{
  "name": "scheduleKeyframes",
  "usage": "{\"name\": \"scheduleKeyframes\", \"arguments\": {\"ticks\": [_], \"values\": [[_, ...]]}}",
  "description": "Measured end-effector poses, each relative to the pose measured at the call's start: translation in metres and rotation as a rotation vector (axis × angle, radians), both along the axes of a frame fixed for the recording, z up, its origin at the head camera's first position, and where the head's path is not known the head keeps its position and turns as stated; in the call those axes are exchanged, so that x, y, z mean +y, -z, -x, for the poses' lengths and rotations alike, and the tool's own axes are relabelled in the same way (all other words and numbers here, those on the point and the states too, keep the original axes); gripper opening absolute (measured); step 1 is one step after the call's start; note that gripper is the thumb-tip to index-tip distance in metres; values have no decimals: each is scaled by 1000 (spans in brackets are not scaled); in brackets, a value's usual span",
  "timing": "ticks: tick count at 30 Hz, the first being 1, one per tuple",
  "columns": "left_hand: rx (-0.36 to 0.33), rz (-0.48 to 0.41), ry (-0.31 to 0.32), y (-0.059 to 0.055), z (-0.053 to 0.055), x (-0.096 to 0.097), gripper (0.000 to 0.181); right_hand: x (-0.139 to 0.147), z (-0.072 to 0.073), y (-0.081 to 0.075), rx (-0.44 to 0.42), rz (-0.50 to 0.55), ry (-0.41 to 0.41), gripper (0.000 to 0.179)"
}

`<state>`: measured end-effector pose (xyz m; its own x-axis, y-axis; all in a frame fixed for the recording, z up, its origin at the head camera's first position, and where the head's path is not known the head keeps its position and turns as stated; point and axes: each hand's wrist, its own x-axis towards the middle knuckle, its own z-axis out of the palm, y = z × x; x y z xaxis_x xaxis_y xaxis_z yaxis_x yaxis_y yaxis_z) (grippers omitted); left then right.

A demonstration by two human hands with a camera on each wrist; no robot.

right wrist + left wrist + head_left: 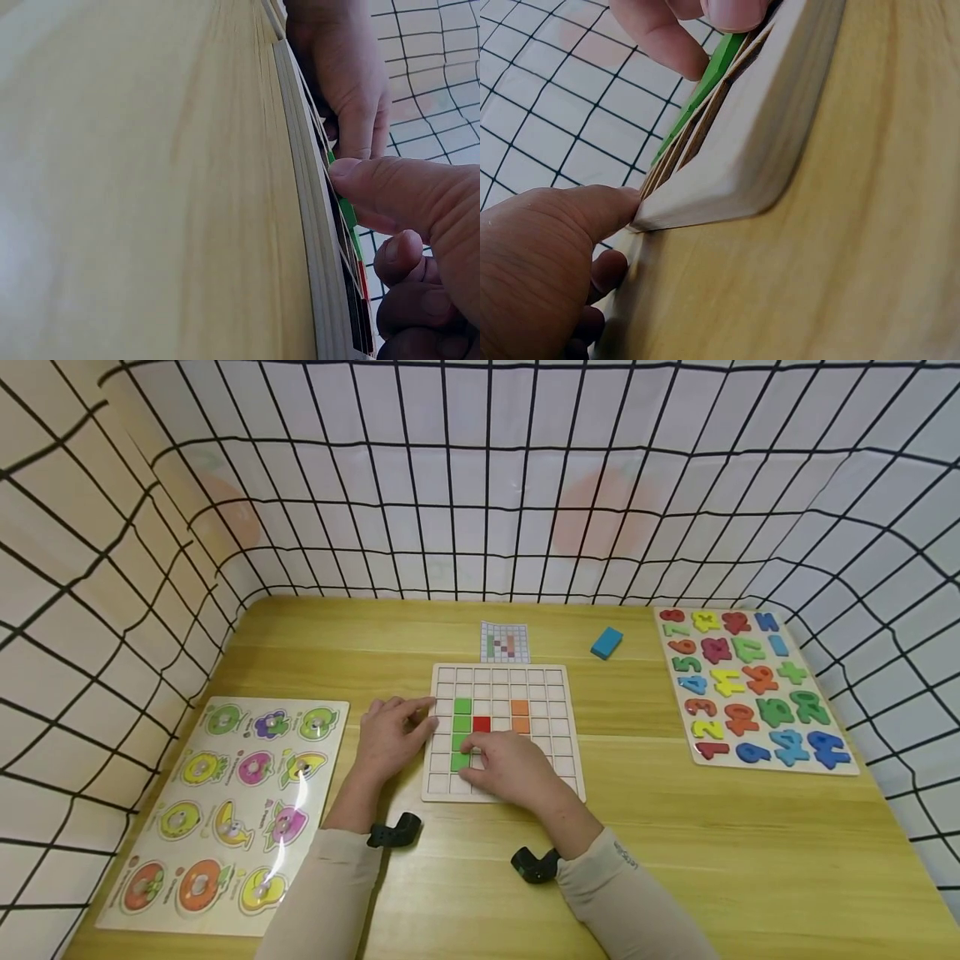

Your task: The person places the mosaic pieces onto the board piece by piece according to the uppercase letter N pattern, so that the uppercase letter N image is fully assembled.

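Note:
A square wooden grid board [502, 675] lies in the middle of the table. In it are a column of green square tiles [462, 724], a red tile [482, 724] and two orange tiles [520, 707]. My right hand [517, 768] reaches over the board, thumb and index finger pinching the lowest green tile [459, 762]. Part of the board is hidden beneath this hand. At the board's left edge rests my left hand [390, 739]; its thumb touches the rim near a corner in the left wrist view, fingers loosely bent.
A small printed pattern card [505, 642] lies just behind the board, with a blue block [607, 643] to its right. A fruit puzzle board [225, 818] lies at left, a number puzzle board [753, 689] at right. Black wire mesh [491, 510] surrounds the table.

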<state>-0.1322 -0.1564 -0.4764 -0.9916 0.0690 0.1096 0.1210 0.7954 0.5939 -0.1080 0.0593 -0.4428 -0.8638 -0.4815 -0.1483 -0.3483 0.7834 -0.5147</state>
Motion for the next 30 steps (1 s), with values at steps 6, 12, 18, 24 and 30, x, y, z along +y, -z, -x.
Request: {"name": "scheduleKeyframes", "arguments": {"ticks": [6, 12, 18, 24, 30], "values": [[-4, -4, 1, 0, 0, -1, 36, -1, 1, -1, 3, -9, -5, 30], [-1, -3, -3, 1, 0, -2, 36, 1, 1, -6, -23, 20, 12, 29], [-11, -2, -6, 0, 0, -2, 36, 19, 7, -12, -6, 51, 96, 30], [-3, -72, -31, 1, 0, 0, 36, 56, 17, -12, 66, 15, 182, 31], [43, -137, -84, -3, -1, -3, 39, 108, 33, -25, 120, -97, 286, 41]]}}
